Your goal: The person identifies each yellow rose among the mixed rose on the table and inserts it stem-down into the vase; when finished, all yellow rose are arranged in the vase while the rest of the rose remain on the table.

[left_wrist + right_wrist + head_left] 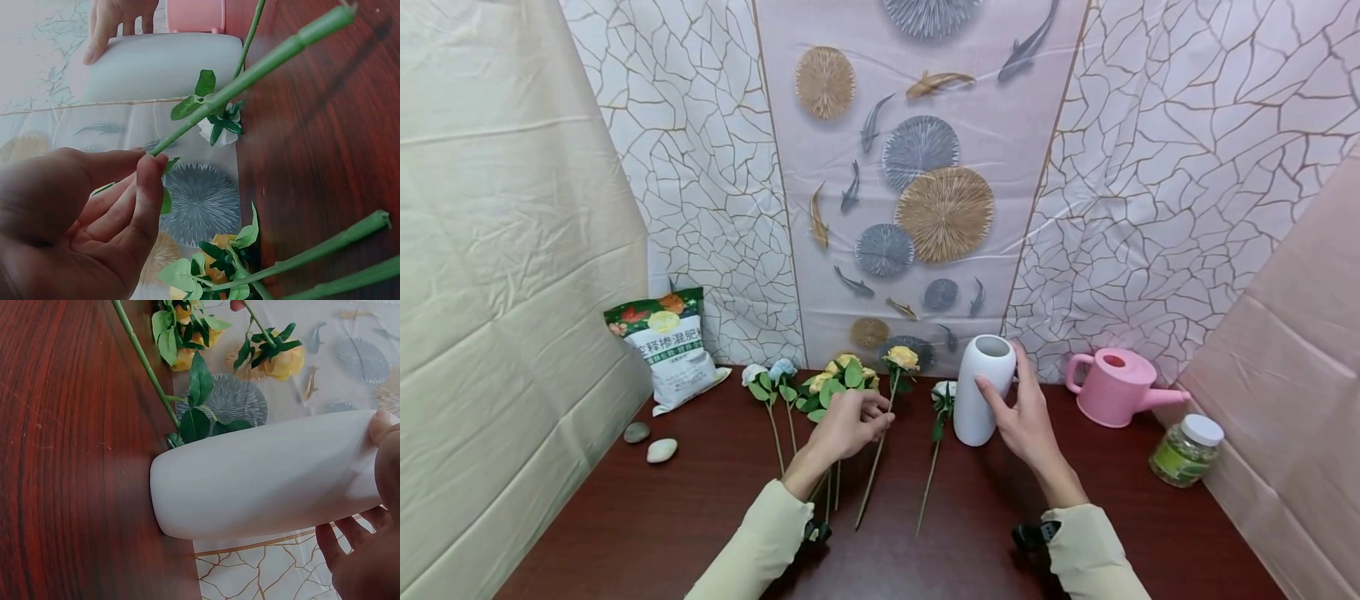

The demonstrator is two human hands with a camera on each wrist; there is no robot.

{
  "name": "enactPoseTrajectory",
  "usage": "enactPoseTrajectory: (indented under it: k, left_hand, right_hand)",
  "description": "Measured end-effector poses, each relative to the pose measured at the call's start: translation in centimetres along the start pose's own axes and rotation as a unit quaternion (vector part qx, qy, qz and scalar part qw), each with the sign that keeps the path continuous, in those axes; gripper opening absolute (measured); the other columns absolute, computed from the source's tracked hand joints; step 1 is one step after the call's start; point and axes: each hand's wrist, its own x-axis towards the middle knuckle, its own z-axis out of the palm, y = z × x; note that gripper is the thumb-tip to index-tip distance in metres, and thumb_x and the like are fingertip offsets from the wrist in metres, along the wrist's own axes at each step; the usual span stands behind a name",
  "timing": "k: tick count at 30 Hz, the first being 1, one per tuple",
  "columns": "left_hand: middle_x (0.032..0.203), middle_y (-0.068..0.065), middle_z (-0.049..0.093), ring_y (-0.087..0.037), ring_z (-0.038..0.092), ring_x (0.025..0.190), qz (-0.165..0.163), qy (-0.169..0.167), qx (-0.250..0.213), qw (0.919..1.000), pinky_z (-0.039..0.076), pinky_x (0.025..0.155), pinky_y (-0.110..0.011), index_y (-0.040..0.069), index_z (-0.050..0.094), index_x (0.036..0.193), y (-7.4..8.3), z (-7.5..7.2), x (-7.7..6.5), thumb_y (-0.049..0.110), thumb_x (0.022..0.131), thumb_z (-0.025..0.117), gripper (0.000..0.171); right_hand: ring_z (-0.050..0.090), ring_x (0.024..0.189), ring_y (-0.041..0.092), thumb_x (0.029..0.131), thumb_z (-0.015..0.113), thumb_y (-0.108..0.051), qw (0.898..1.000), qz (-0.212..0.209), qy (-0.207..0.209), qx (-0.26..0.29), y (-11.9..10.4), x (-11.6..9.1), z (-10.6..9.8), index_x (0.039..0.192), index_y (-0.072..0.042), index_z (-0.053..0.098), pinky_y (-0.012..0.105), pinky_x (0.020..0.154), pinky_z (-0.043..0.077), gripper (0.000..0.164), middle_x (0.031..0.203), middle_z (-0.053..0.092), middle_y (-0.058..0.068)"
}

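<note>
My left hand (850, 427) pinches the green stem (250, 85) of a yellow rose (903, 359) between thumb and fingertips. The flower head points up and away, and the bare stem end slants down toward me. Around a white vase (976, 408), which stands upright on the table, my right hand (1028, 421) curls with thumb in front and fingers at its far side. Close by the vase's left side lies a white flower (937, 429). More yellow roses (182, 359) lie beyond my left hand, partly hidden by it in the head view.
On the dark red table (700, 533), a white flower (755, 373) and a blue flower (782, 367) lie at left. Two stones (662, 451) and a fertilizer bag (673, 350) are farther left. A pink watering can (1112, 387) and a lidded jar (1185, 452) stand at right.
</note>
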Motion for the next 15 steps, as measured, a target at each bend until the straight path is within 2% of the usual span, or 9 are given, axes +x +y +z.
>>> enactPoseTrajectory:
  k: [5, 10, 13, 15]
  left_hand:
    - [0.087, 0.005, 0.078, -0.003, 0.070, 0.065, 0.001, 0.018, -0.006, 0.9998, 0.059, 0.064, -0.022, 0.014, 0.073, 0.113, 0.3, -0.1, 0.2, 0.027, 0.097, 0.069, 0.021]
    - [0.089, 0.006, 0.077, -0.003, 0.070, 0.067, 0.000, 0.038, -0.013, 0.9992, 0.058, 0.061, -0.022, 0.017, 0.072, 0.114, 0.8, -0.1, 0.2, 0.030, 0.097, 0.069, 0.022]
    - [0.087, 0.007, 0.077, -0.004, 0.070, 0.068, 0.007, 0.049, -0.017, 0.9986, 0.058, 0.059, -0.022, 0.018, 0.073, 0.113, 1.3, 0.1, 0.3, 0.030, 0.096, 0.070, 0.021]
    - [0.087, 0.005, 0.077, -0.006, 0.071, 0.069, 0.016, 0.052, -0.025, 0.9982, 0.058, 0.059, -0.023, 0.018, 0.073, 0.113, 1.7, 0.3, 0.4, 0.029, 0.096, 0.070, 0.020]
  right_hand:
    - [0.048, 0.130, 0.023, 0.094, 0.073, -0.026, 1.000, -0.001, -0.005, 0.005, 0.0, 0.1, -0.1, 0.156, -0.027, 0.033, 0.049, 0.102, 0.045, 0.075, 0.145, 0.048, 0.009]
    - [0.049, 0.129, 0.023, 0.094, 0.073, -0.029, 1.000, 0.000, -0.008, -0.001, -0.2, 0.1, -0.1, 0.157, -0.029, 0.031, 0.050, 0.099, 0.047, 0.075, 0.145, 0.048, 0.009]
    - [0.049, 0.128, 0.019, 0.094, 0.073, -0.030, 1.000, 0.006, -0.008, -0.007, -0.2, 0.0, -0.1, 0.157, -0.032, 0.031, 0.043, 0.098, 0.048, 0.076, 0.146, 0.048, 0.005]
    - [0.049, 0.128, 0.015, 0.093, 0.073, -0.031, 1.000, 0.009, -0.007, -0.011, -0.2, 0.0, -0.1, 0.156, -0.035, 0.031, 0.033, 0.099, 0.047, 0.076, 0.145, 0.049, 0.003]
